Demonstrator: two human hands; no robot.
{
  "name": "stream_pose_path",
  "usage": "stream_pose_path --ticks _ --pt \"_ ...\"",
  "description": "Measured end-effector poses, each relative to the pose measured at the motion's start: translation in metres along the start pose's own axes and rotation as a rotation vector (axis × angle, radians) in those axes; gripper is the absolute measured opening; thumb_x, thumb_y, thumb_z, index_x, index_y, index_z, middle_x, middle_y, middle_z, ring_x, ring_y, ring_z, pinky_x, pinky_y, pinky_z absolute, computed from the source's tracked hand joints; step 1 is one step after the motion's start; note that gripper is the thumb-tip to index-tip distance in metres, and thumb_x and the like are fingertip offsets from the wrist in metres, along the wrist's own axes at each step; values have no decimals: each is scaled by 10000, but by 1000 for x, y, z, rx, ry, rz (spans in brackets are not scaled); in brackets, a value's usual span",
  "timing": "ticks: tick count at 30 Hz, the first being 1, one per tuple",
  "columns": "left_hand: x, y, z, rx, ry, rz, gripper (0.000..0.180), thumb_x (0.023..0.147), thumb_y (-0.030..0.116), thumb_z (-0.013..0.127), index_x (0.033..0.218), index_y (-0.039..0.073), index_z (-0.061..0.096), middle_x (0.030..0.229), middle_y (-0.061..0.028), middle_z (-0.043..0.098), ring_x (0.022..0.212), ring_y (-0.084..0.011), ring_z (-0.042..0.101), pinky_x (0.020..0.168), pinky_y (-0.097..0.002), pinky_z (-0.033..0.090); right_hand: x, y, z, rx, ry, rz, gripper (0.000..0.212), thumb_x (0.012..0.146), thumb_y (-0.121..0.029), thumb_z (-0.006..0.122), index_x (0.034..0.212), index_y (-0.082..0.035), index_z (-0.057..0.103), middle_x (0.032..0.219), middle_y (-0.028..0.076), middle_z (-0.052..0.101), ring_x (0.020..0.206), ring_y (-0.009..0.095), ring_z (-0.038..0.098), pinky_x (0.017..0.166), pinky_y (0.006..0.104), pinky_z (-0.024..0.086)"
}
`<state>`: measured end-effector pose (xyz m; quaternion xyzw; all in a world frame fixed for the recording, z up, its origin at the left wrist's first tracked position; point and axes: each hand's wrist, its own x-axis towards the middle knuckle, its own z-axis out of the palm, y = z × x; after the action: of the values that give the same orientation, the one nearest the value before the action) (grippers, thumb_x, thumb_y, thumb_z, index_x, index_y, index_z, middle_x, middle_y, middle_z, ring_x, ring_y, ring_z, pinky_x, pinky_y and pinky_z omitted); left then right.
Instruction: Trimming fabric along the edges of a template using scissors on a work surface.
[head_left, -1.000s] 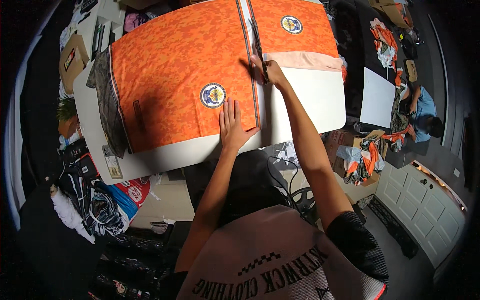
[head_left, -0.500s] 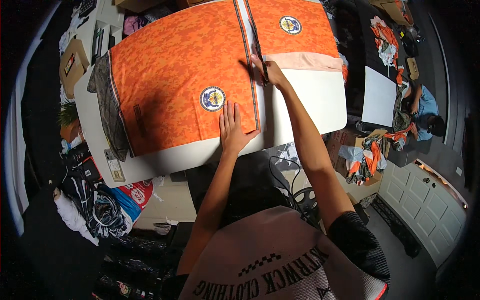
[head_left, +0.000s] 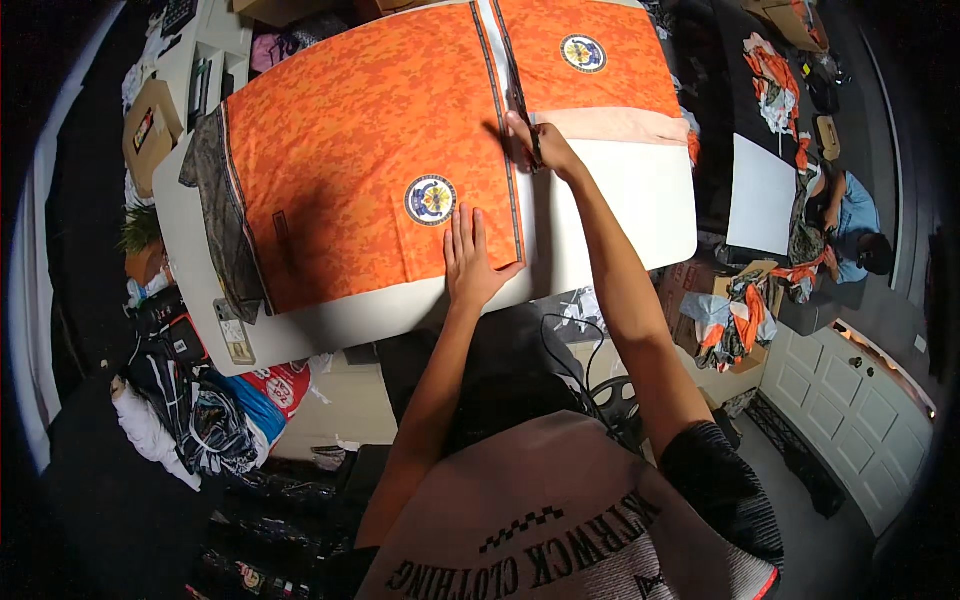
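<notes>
An orange camouflage-patterned fabric [head_left: 350, 180] with a round emblem lies spread over a white table [head_left: 620, 200]. My left hand [head_left: 471, 262] rests flat on its near edge, fingers stretched out just below the emblem. Black scissors [head_left: 517, 95] are in my right hand [head_left: 552, 150], the blades pointing away from me along the gap between this fabric and a second orange piece [head_left: 630, 65]. Dark strips border both pieces at that gap. Part of the scissors' handles is hidden by my fingers.
A dark patterned cloth [head_left: 225, 210] hangs over the table's left end, near a phone [head_left: 234, 332]. Bags and bundled fabric [head_left: 215, 425] lie on the floor at left. A carton of fabric scraps [head_left: 735, 320] stands right. Another person [head_left: 858, 225] sits at far right.
</notes>
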<state>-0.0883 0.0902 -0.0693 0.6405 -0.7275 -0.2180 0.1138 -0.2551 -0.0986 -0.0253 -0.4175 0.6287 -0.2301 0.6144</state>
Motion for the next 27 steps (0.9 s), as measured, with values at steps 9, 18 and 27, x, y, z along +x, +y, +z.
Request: stream_pose_path --ticks 9,18,27 --pt "0 0 1 -15 3 3 1170 658 598 716 1500 9 156 1563 -223 133 1447 -328 160 1154 -435 163 3 -5 -4 57 -63 27 588 878 -611 552 657 -67 564 534 39 498 456 139 464 450 262 369" --pt "0 1 0 9 -9 0 1180 653 592 722 1502 9 146 1564 -224 126 1447 -330 158 1155 -436 161 0 -5 -1 77 -43 14 566 880 -605 557 684 -74 570 537 34 489 456 130 460 451 251 366" --pt "-1 1 2 1 2 9 1181 649 582 730 1499 2 150 1562 -229 129 1447 -333 156 1156 -438 158 8 3 1 30 -7 21 555 892 -579 558 659 -76 554 554 32 504 462 122 444 451 247 357"
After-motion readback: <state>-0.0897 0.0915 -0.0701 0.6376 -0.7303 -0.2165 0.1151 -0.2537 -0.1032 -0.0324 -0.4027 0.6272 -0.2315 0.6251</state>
